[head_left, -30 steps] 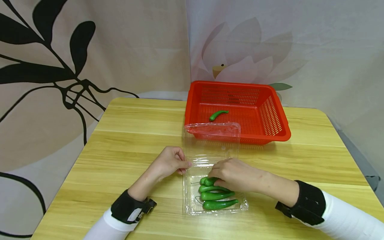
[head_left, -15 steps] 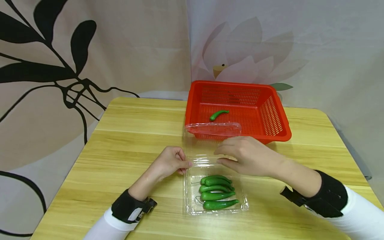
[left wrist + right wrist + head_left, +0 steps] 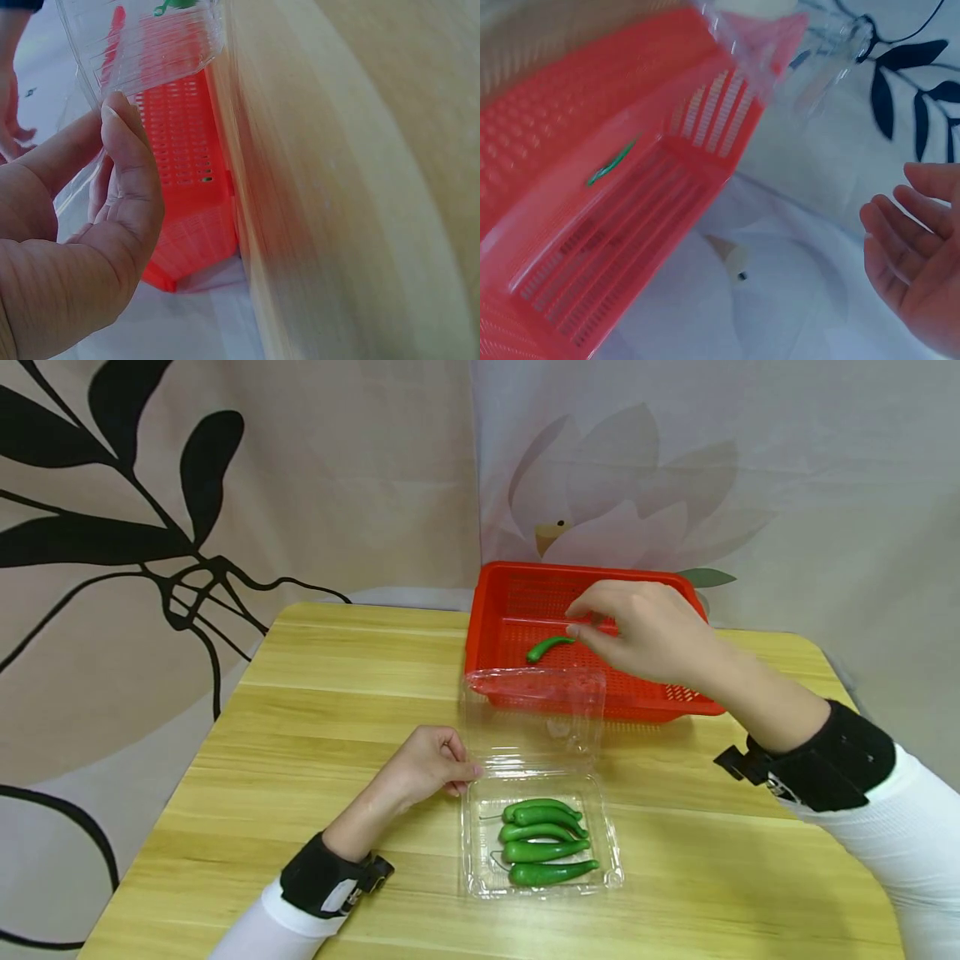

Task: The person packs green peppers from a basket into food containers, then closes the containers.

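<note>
My left hand (image 3: pixel 431 762) pinches the left edge of a clear plastic clamshell box (image 3: pixel 467 835) near its hinge; the left wrist view has thumb and forefinger (image 3: pixel 124 142) on that edge. Several green chili peppers (image 3: pixel 551 852) lie side by side in the box's base. Its lid (image 3: pixel 525 727) stands raised at the back, leaning towards a red basket (image 3: pixel 498 577). Over this basket hovers my right hand (image 3: pixel 648 631), fingers loosely bent and holding nothing. A single green chili pepper (image 3: pixel 547 648) lies in the basket, just left of the right fingertips in the head view.
The wooden table (image 3: pixel 322 693) carries both the box and the basket. Behind it hangs a printed cloth (image 3: pixel 360 468) with dark leaves and a pale flower. The basket stands at the table's back edge, its front partly behind the lid.
My right hand has left the peppers in the box and moved up and back over the red basket. The left hand keeps its pinch on the box edge.
</note>
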Tool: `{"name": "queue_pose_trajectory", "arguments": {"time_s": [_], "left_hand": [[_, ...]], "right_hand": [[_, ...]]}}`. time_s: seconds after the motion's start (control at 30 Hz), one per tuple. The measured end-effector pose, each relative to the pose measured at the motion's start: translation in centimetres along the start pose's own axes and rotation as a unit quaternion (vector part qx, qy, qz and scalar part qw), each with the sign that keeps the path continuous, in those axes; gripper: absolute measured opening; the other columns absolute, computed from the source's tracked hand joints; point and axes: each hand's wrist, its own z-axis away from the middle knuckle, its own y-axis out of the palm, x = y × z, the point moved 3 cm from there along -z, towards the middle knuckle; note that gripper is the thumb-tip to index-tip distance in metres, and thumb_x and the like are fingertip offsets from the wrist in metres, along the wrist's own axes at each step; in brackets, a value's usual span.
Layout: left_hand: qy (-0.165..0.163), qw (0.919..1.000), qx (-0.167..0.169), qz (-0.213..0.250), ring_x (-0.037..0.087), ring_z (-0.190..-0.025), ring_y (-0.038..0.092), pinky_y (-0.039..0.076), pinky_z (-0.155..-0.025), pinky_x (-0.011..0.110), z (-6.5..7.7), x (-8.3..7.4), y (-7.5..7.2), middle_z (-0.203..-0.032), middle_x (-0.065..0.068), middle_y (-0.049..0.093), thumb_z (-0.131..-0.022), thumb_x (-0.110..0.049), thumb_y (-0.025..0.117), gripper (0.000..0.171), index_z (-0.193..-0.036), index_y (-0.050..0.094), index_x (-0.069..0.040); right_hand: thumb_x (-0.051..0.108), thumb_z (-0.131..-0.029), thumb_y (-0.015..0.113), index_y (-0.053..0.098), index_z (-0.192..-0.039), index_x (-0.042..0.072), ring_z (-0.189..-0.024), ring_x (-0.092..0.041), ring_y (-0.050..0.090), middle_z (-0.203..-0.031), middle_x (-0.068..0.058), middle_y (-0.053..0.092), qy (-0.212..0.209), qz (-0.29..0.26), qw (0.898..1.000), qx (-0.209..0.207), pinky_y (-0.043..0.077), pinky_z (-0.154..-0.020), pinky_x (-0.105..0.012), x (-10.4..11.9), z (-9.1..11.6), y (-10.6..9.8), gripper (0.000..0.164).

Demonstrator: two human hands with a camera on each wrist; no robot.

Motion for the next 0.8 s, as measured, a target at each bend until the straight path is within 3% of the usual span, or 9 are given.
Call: {"name": "queue_pose_trajectory", "arguments": {"time_s": [0.13,0.27,0.43,0.67,0.8], "left_hand": [[-0.002,1.0000,-0.001,-0.002,0.017,-0.061,0.067,0.064,-0.066,0.039,0.1,-0.1,0.1,-0.089,0.024,0.075,-0.090,0.005,0.078,0.022,-0.084,0.057,0.002],[-0.002,1.0000,0.000,0.005,0.017,-0.061,0.067,0.063,-0.065,0.038,0.3,-0.1,0.2,-0.088,0.025,0.075,-0.090,0.005,0.078,0.022,-0.084,0.057,0.002],[-0.003,1.0000,-0.001,0.006,0.017,-0.061,0.066,0.063,-0.065,0.037,0.4,-0.1,0.4,-0.088,0.024,0.074,-0.090,0.006,0.078,0.022,-0.085,0.057,0.002],[0.002,0.9998,0.008,0.019,0.016,-0.060,0.066,0.062,-0.062,0.033,0.4,-0.1,0.9,-0.089,0.026,0.075,-0.090,0.007,0.077,0.022,-0.084,0.057,0.002],[0.003,0.9999,0.000,0.017,0.017,-0.059,0.067,0.062,-0.062,0.034,0.7,-0.1,0.9,-0.089,0.025,0.075,-0.090,0.007,0.078,0.022,-0.085,0.057,0.002]], "right_hand": [[0.014,-0.096,0.076,0.076,-0.111,0.005,-0.091,-0.026,0.070,-0.104,-0.006,0.076,0.037,0.008,0.998,0.044,0.058,-0.078,-0.047,-1.9,-2.1,0.0,0.018],[0.013,-0.098,0.072,0.074,-0.114,0.000,-0.096,-0.032,0.068,-0.108,-0.012,0.075,0.048,0.014,0.995,0.082,0.056,-0.087,-0.052,-3.9,-4.1,0.6,0.020],[0.016,-0.100,0.068,0.073,-0.115,0.002,-0.094,-0.033,0.065,-0.107,-0.013,0.073,0.067,0.034,0.987,0.138,0.055,-0.087,-0.051,-6.1,-5.9,1.6,0.021],[0.016,-0.099,0.069,0.066,-0.133,0.000,-0.120,-0.042,0.063,-0.129,-0.021,0.069,0.097,0.079,0.958,0.260,0.050,-0.105,-0.058,-9.1,-7.2,4.6,0.038],[0.010,-0.096,0.073,0.064,-0.137,-0.002,-0.120,-0.042,0.063,-0.132,-0.023,0.067,0.079,0.114,0.937,0.322,0.052,-0.104,-0.057,-9.6,-7.8,7.3,0.043]]}}
